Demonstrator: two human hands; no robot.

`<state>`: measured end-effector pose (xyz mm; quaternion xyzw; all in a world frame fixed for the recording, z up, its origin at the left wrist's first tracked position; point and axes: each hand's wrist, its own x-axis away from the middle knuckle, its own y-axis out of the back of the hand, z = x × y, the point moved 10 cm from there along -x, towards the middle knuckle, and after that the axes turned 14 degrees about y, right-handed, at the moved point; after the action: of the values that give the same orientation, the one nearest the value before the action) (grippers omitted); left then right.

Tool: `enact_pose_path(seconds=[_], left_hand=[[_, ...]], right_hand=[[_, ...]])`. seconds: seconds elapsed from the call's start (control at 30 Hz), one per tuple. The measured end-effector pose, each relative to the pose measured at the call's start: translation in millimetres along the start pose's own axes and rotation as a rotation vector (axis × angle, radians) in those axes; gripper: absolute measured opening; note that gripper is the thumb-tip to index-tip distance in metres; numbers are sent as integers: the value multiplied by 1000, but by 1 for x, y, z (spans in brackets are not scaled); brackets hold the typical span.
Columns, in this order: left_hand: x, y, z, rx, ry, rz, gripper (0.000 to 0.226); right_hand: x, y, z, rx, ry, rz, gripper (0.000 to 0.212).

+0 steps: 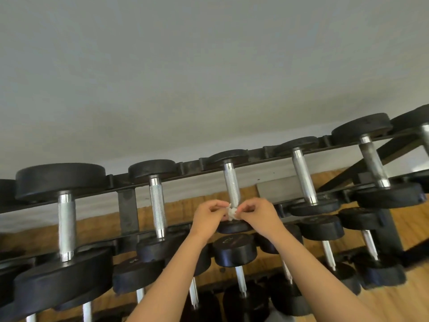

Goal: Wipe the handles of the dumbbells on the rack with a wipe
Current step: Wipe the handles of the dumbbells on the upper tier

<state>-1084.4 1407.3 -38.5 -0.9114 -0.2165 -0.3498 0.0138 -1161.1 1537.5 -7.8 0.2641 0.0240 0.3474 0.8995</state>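
Nothing reads clearly. On the lower row of the rack (pixel 127 212), faint pale marks sit on the end face of the middle dumbbell (pixel 232 241) and of the left dumbbell (pixel 133 260), both too blurred to decipher.

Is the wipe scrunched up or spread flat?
Scrunched: the wipe is a small crumpled wad pinched between the left hand and right hand.

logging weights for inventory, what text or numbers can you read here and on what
Nothing reads clearly.
Middle lower-tier dumbbell end: pale marks, too blurred to read.
Left lower-tier dumbbell end: pale marks, perhaps digits, too blurred.
Right lower-tier dumbbell end: faint marks, too blurred.
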Motion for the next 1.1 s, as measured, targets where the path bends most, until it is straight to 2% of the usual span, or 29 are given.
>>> enact_pose_path(seconds=[0.07,0.17,0.27,0.33,0.43,0.53,0.67,0.73,0.83,0.97,1.1], left_hand=[[0,-3,0,35,7,40,14],[0,1,2,15,1,-24,23],[0,1,2,-110,7,-100,13],[-4,0,2,-149,15,-68,9],[-12,-5,2,-211,56,15,9],[-19,-12,-1,-293,70,25,13],[-15,-16,9,-157,151,154,15],[-10,-16,4,-200,112,165,23],[-14,-16,-3,-302,104,178,22],[-19,-20,8,-231,221,302,23],[-18,-27,5,-250,230,302,32]], right_hand=[[1,3,0,5,6,-37,6],[10,14,-10,-113,-10,-297,18],[17,13,-27,-260,-114,-488,18],[17,13,-28,-269,-118,-541,18],[16,13,-21,-219,-49,-551,20],[15,15,-21,-147,-23,-545,23],[13,12,-24,-121,-2,-519,24],[13,12,-24,-125,3,-521,24],[13,11,-24,-137,-3,-524,23],[12,13,-26,-127,2,-517,21],[12,11,-24,-134,17,-513,22]])
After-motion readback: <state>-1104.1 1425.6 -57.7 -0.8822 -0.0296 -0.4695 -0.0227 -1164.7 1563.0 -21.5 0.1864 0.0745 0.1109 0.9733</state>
